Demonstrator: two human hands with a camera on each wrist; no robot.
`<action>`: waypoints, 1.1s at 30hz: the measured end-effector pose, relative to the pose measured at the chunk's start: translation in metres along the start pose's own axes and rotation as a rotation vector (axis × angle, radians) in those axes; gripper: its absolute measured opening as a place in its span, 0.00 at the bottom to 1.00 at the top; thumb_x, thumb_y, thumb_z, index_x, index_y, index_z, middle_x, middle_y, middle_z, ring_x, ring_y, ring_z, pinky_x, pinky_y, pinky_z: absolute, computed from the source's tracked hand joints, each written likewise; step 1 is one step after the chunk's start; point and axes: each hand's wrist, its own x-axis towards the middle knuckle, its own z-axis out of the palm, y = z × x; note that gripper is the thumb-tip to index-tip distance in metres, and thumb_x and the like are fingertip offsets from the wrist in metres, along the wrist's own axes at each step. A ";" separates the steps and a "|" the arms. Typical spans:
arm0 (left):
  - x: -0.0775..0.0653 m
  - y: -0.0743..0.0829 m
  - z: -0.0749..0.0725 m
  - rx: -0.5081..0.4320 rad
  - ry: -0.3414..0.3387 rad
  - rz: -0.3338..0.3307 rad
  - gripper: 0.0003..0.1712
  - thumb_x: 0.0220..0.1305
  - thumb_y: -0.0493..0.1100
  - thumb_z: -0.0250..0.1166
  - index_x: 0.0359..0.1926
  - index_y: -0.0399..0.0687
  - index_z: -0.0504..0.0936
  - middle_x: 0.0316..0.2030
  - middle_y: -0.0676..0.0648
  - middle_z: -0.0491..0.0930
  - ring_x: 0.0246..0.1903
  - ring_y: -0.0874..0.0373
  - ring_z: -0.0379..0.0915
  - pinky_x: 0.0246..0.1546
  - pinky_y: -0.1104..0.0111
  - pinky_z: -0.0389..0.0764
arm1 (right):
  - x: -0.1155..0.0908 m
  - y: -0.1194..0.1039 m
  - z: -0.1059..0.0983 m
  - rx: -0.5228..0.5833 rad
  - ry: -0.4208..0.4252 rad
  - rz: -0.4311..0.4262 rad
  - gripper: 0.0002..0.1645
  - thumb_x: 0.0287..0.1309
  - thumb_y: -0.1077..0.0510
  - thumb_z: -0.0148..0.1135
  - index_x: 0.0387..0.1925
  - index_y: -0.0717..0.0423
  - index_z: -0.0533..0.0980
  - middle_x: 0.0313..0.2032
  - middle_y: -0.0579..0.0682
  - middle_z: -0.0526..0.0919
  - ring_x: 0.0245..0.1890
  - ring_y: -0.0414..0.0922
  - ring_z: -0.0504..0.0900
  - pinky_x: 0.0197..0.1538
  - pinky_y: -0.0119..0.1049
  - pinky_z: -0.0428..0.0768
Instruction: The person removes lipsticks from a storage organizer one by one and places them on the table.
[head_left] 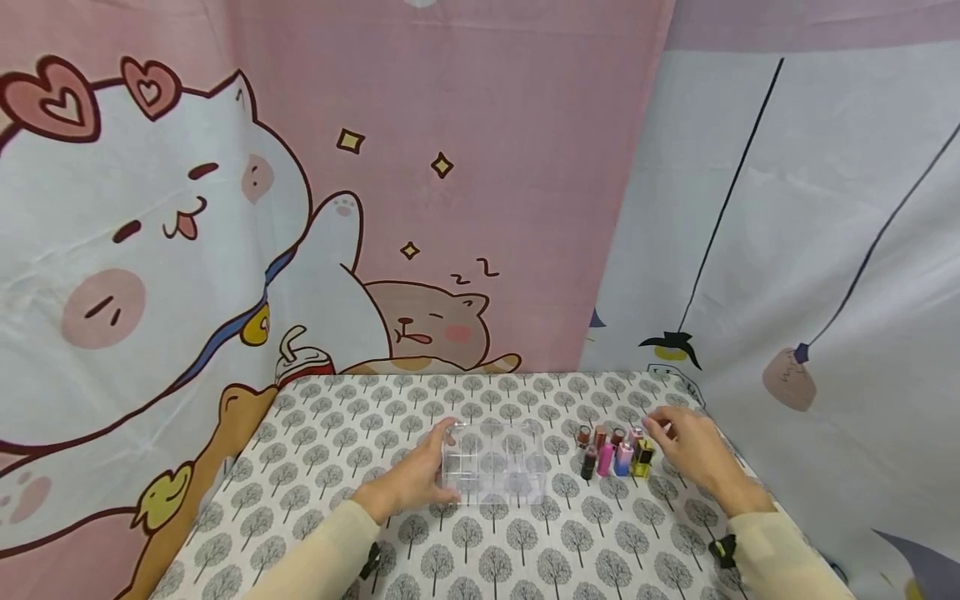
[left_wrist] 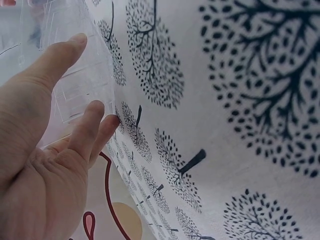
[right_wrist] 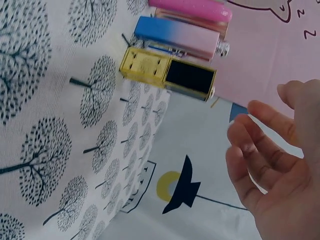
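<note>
A clear plastic organizer box (head_left: 495, 483) with compartments lies on the cloth. My left hand (head_left: 416, 475) holds its left end, thumb at the near corner and fingers at the far one; the left wrist view shows the thumb along its side. To the right, several lipstick tubes stand upright in two rows. In front are a dark tube (head_left: 588, 463), a bright pink tube (head_left: 605, 459), a blue-to-pink tube (right_wrist: 175, 36) and a yellow tube with a black band (right_wrist: 167, 73). My right hand (head_left: 693, 446) hovers just right of them, fingers loosely bent, holding nothing.
The table is covered by a white cloth (head_left: 450, 550) printed with grey trees. Behind it hangs a pink curtain (head_left: 525, 208) with cartoon cats. A pale curtain (head_left: 862, 250) with drawn lamps borders the right side.
</note>
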 end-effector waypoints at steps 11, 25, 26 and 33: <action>0.001 0.001 0.003 -0.024 -0.013 -0.016 0.81 0.58 0.47 0.92 0.96 0.60 0.41 0.82 0.35 0.73 0.43 0.61 0.82 0.52 0.60 0.94 | -0.005 -0.025 0.012 -0.001 0.143 -0.131 0.11 0.78 0.58 0.76 0.56 0.57 0.91 0.54 0.61 0.90 0.46 0.58 0.90 0.43 0.54 0.94; -0.002 0.001 0.009 0.006 0.013 -0.029 0.85 0.60 0.52 0.91 0.97 0.63 0.35 0.95 0.34 0.47 0.74 0.35 0.82 0.81 0.38 0.82 | -0.010 -0.057 0.025 0.006 0.109 -0.173 0.18 0.77 0.53 0.79 0.63 0.51 0.89 0.62 0.57 0.88 0.40 0.44 0.86 0.41 0.40 0.89; -0.002 0.001 0.009 0.009 0.012 -0.031 0.86 0.60 0.53 0.91 0.97 0.65 0.34 0.95 0.34 0.46 0.72 0.36 0.83 0.81 0.39 0.83 | -0.010 -0.058 0.026 0.006 0.113 -0.181 0.19 0.76 0.54 0.79 0.64 0.52 0.89 0.63 0.58 0.88 0.43 0.46 0.87 0.44 0.44 0.92; -0.007 -0.001 0.005 -0.026 0.018 -0.033 0.86 0.63 0.55 0.90 0.96 0.77 0.29 0.94 0.32 0.45 0.57 0.40 0.90 0.57 0.51 0.99 | -0.013 -0.064 0.031 0.021 0.109 -0.187 0.27 0.75 0.51 0.80 0.70 0.52 0.85 0.71 0.64 0.84 0.64 0.68 0.87 0.65 0.79 0.88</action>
